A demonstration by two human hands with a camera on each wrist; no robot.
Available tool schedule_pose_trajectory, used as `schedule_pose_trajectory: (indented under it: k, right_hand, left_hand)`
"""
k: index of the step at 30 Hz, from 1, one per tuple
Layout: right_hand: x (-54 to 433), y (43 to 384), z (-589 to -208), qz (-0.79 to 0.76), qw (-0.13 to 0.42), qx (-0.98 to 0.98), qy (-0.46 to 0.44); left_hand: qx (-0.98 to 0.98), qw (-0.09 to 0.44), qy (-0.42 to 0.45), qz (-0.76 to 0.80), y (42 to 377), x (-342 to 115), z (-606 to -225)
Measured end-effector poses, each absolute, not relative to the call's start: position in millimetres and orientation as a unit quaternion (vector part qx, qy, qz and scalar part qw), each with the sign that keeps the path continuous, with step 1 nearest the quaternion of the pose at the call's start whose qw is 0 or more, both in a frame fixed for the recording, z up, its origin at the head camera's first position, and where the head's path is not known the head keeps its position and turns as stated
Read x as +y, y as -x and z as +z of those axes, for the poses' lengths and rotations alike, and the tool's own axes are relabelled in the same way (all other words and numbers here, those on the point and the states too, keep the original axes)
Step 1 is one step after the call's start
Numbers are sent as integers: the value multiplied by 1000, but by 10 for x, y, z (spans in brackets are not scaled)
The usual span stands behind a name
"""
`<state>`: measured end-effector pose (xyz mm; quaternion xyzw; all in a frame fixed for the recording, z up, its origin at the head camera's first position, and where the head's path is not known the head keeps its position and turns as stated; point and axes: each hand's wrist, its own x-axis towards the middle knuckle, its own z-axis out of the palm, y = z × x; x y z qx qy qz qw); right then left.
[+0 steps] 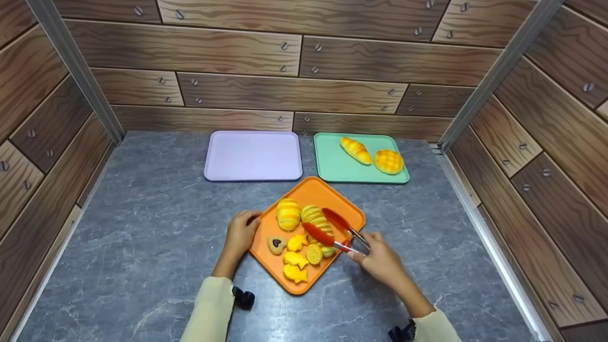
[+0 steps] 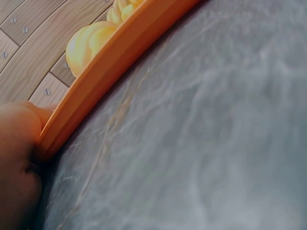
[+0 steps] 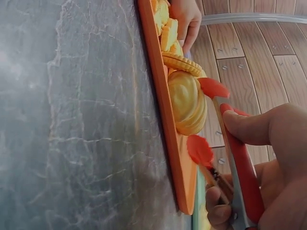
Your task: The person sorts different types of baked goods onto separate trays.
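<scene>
My right hand (image 1: 382,261) grips metal tongs (image 1: 318,233) with red tips and red handle covers. The tong arms are spread, with their tips on either side of a long twisted bread (image 1: 312,214) on the orange tray (image 1: 311,187). At the tray's left corner, my left hand (image 1: 242,232) holds the rim, as the left wrist view also shows. Beside the twisted bread sit a striped bun (image 1: 288,216), a heart cookie (image 1: 274,239) with a dark centre, three fish-shaped pieces (image 1: 295,260) and a round ridged biscuit (image 1: 314,254). The right wrist view shows the tongs (image 3: 242,167) close to the bread.
Behind the orange tray lie a bare lilac tray (image 1: 253,156) and, to its right, a green tray (image 1: 327,159). A croissant-like bread (image 1: 355,150) and a round grid-patterned bun (image 1: 388,162) rest on the green one. Wood-patterned walls (image 1: 237,90) enclose the grey table (image 1: 142,237).
</scene>
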<state>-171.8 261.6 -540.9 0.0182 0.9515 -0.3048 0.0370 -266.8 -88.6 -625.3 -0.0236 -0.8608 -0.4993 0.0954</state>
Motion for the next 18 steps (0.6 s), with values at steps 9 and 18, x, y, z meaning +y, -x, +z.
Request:
schedule_pose_trajectory:
  k: [9,18]
  right_hand:
    - [2581,1704,-5416,-305,36,952,-3]
    - [2604,1716,-5473,-348,16,937,8]
  left_hand:
    - [-861,97,20,-499,2671,-904,-6266]
    - [-859,101,23,-502,2665,-905,-6256]
